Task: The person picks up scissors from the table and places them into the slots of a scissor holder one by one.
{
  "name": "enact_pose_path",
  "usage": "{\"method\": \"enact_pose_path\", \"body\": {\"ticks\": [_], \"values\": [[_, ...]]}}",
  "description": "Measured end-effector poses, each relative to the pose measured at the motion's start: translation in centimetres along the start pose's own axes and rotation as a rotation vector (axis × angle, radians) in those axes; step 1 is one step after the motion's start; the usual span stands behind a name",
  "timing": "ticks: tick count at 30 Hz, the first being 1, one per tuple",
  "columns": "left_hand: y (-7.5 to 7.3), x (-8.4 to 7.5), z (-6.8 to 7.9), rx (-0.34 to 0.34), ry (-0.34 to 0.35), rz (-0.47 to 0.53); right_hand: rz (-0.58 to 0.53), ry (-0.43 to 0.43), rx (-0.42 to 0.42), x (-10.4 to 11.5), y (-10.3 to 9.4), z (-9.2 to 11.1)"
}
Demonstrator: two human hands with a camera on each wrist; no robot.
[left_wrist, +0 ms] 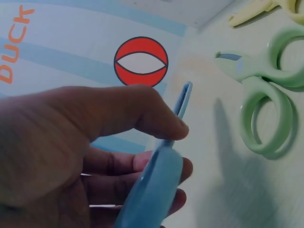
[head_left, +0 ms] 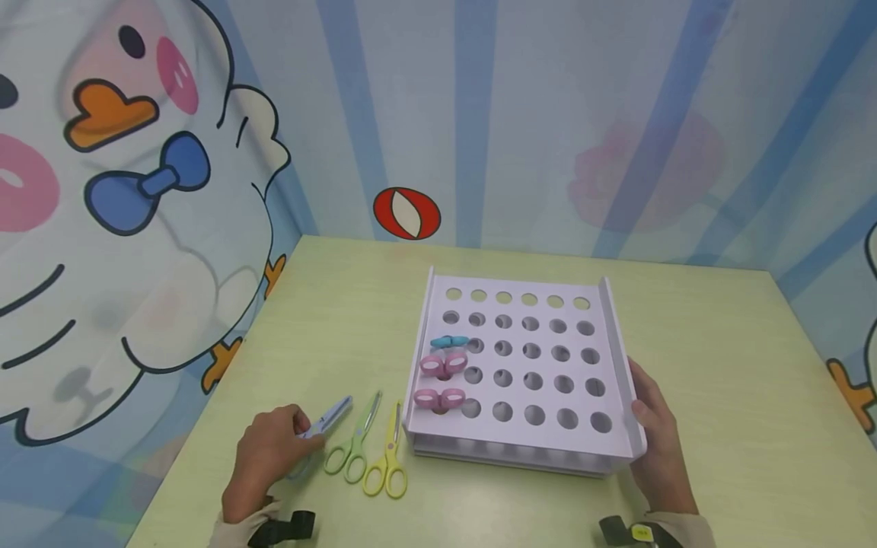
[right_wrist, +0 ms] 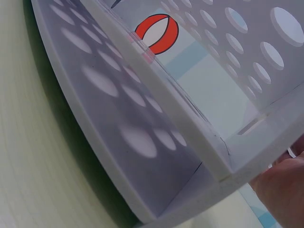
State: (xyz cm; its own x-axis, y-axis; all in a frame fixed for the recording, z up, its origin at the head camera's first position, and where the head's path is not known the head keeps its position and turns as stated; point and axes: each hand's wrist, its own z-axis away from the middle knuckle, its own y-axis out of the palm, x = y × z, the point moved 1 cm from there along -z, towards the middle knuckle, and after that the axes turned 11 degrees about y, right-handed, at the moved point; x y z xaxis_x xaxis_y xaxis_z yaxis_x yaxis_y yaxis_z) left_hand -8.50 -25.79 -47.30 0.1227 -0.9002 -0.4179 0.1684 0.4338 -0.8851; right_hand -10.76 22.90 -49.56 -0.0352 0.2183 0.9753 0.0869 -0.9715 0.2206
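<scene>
The left hand (left_wrist: 61, 137), nearest my camera, pinches blue scissors (left_wrist: 154, 185) left of the white rack (head_left: 517, 364), and from my end I'd fear a low sweep snagging the green scissors (left_wrist: 256, 71), or the rack shifting, since I can't tell whether the right hand (head_left: 658, 441) grips it.

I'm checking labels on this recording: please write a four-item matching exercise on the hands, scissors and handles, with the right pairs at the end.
1. Left hand
2. Right hand
3. Yellow scissors
4. Pink handles

A. On the table, between green scissors and white rack
B. At the rack's leftmost column of holes
C. Holding pale blue scissors
D. Against the rack's right side

Pairs: 1-C; 2-D; 3-A; 4-B
</scene>
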Motion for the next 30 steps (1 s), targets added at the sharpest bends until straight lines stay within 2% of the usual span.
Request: {"method": "enact_pose_path", "body": {"ticks": [8, 18, 20, 26, 30], "values": [[-0.8, -0.5, 0.2, -0.082, 0.043, 0.107, 0.02, 0.018, -0.046, 0.1, 0.2, 0.0], [-1.6, -0.9, 1.0, -0.278, 0.03, 0.412, 0.024, 0.038, -0.059, 0.2, 0.3, 0.1], [-1.7, -1.1, 1.0, -0.296, 0.022, 0.485, 0.023, 0.035, -0.058, 0.2, 0.3, 0.1], [-1.9, -1.5, 1.2, -0.293, -0.02, 0.694, 0.007, 0.031, -0.054, 0.0, 0.2, 0.0], [-2.1, -2.2, 1.4, -0.341, -0.001, 0.838, 0.003, 0.025, -0.046, 0.0, 0.2, 0.0]]}}
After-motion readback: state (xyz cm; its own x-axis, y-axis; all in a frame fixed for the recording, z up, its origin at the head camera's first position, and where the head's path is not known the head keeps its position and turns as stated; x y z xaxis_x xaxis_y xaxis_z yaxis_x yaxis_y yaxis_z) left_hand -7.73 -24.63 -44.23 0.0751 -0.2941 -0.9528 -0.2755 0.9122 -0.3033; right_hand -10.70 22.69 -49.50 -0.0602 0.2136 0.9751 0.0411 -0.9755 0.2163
